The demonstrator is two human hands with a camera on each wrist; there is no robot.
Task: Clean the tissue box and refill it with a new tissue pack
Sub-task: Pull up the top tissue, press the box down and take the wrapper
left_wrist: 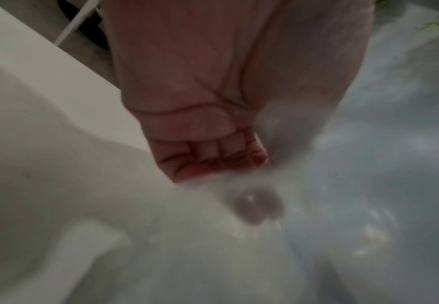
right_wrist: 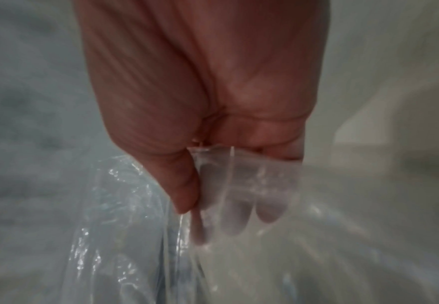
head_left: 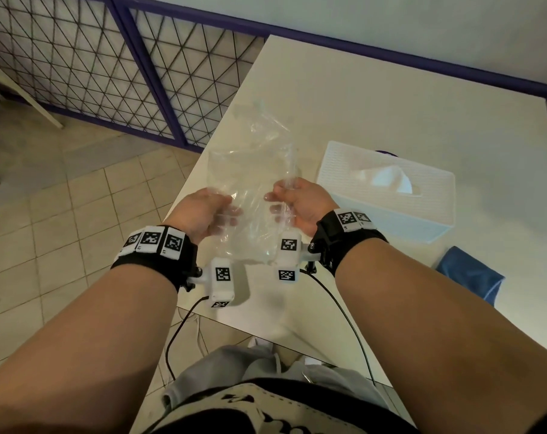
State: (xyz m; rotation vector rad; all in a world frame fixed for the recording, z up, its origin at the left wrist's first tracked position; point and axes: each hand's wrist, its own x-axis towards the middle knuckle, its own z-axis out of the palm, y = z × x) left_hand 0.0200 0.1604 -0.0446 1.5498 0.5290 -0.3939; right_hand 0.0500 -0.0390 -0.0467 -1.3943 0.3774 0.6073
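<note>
An empty clear plastic wrapper (head_left: 253, 183) hangs in the air above the white table (head_left: 375, 108), stretched between my two hands. My left hand (head_left: 217, 211) grips its left side with curled fingers. My right hand (head_left: 281, 202) pinches its right edge between thumb and fingers, as the right wrist view shows with the wrapper (right_wrist: 135, 236) draped over the fingers (right_wrist: 239, 216). In the left wrist view the film (left_wrist: 330, 205) blurs across my left hand (left_wrist: 213, 160). The white tissue box (head_left: 388, 189) stands to the right with a white tissue (head_left: 391, 180) poking out of its top slot.
A blue cloth (head_left: 469, 277) lies on the table near its front right. A blue-framed wire mesh fence (head_left: 125, 67) stands to the left over a tiled floor (head_left: 62, 230). The table's front edge is just below my wrists.
</note>
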